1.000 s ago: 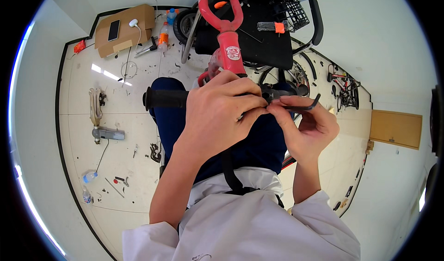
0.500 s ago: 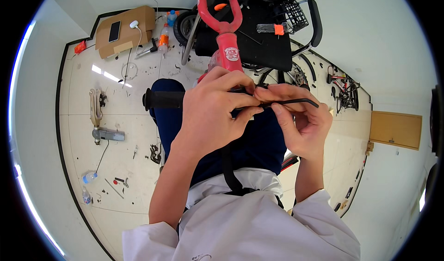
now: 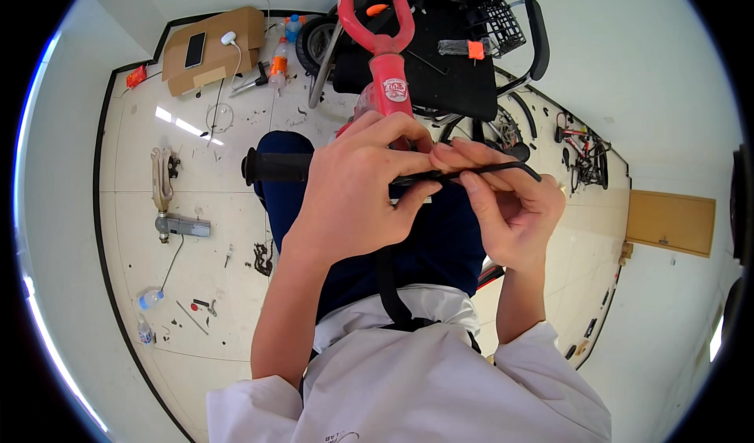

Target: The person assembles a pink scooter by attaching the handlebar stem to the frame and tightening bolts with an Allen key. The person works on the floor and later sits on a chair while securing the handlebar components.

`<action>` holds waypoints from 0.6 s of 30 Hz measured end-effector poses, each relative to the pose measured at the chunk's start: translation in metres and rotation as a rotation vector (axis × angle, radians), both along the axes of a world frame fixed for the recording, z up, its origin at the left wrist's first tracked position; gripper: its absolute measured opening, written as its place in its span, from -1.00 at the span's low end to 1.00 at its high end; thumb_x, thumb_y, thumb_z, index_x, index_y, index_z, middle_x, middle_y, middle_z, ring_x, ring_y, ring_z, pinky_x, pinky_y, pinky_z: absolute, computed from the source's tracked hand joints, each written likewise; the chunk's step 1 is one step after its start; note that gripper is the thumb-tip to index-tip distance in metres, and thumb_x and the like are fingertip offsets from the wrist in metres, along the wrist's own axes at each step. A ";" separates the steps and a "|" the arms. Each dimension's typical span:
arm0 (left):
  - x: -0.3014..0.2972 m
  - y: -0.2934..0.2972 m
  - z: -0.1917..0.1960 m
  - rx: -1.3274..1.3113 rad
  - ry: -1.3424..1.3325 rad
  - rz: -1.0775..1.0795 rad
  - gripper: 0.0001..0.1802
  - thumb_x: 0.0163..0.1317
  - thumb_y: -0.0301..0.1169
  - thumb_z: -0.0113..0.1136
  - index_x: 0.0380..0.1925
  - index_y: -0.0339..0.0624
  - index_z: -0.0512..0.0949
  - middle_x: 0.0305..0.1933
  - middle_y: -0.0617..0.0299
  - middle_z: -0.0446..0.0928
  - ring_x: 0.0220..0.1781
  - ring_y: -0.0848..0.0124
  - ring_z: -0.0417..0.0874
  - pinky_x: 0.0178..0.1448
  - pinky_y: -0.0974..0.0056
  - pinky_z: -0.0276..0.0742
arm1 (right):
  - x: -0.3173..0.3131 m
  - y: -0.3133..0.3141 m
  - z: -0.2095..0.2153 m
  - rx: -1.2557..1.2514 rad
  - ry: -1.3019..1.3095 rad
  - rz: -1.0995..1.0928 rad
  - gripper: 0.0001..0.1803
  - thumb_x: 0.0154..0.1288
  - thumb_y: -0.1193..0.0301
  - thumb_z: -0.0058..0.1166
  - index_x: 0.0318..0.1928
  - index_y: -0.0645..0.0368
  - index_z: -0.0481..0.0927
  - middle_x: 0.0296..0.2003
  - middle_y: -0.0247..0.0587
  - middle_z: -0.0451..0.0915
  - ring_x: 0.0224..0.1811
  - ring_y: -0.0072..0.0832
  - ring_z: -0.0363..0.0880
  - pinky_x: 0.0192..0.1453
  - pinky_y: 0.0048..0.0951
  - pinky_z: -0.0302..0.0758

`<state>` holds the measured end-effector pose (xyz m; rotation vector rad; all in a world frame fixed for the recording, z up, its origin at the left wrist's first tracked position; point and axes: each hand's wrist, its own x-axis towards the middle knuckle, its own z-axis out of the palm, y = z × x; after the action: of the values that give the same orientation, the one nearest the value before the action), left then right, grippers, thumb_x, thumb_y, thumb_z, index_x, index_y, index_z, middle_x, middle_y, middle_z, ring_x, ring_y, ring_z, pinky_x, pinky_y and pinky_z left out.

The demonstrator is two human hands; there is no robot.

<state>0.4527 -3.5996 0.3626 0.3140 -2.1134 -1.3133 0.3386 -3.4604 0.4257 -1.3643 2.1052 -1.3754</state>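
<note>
Both my hands meet over the bike's handlebar in the middle, in front of my dark blue trousers. My left hand [image 3: 357, 188] is closed, its thumb and fingers pinching a dark part by the bar that they mostly hide. The handlebar's black rubber grip [image 3: 276, 167] sticks out to the left from behind this hand. My right hand [image 3: 514, 207] pinches a thin black rod [image 3: 503, 167] between thumb and fingers; its bent end points right and its other end runs toward my left fingertips. Just beyond stands the red fork [image 3: 386, 58], prongs pointing away.
A black chair [image 3: 463, 86] behind the fork holds a hex key [image 3: 426, 63] and a black wire basket [image 3: 500, 28]. On the floor to the left are a cardboard box [image 3: 236, 38] with a phone [image 3: 195, 50], bottles [image 3: 279, 64], a silver fork [image 3: 162, 184] and scattered small parts.
The rod has tilted a little, its bend now slightly higher and more rounded in outline. My hands have hardly shifted and keep their hold.
</note>
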 end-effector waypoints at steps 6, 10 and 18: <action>-0.002 0.002 -0.005 -0.030 0.030 0.010 -0.77 -0.12 -0.53 0.54 -0.37 -0.12 0.81 -0.22 0.33 0.63 -0.20 0.32 0.62 -0.19 0.27 0.58 | 0.003 -0.008 -0.008 -0.128 0.045 -0.029 -0.93 0.27 0.70 0.27 -0.23 0.39 0.74 -0.11 -0.02 0.81 -0.10 -0.44 0.83 -0.06 -0.53 0.70; -0.003 0.002 -0.005 -0.028 -0.005 0.028 -0.77 -0.13 -0.52 0.55 -0.38 -0.13 0.80 -0.25 0.35 0.63 -0.23 0.32 0.61 -0.21 0.27 0.56 | 0.003 0.002 -0.012 -0.018 0.174 -0.154 -0.85 0.27 0.75 0.27 -0.15 0.48 0.68 -0.19 0.08 0.79 -0.08 -0.31 0.81 0.03 -0.38 0.72; 0.000 -0.001 0.000 0.062 -0.007 0.047 -0.69 -0.18 -0.50 0.57 -0.31 -0.12 0.80 -0.20 0.31 0.62 -0.20 0.31 0.63 -0.15 0.26 0.58 | 0.003 -0.004 -0.013 -0.127 -0.064 0.050 -0.67 0.37 0.74 0.09 0.13 0.45 0.63 0.09 0.10 0.72 -0.03 -0.33 0.81 -0.04 -0.46 0.69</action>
<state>0.4530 -3.6010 0.3625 0.3925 -2.0614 -1.3538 0.3414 -3.4648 0.4123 -1.3906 1.9600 -1.5343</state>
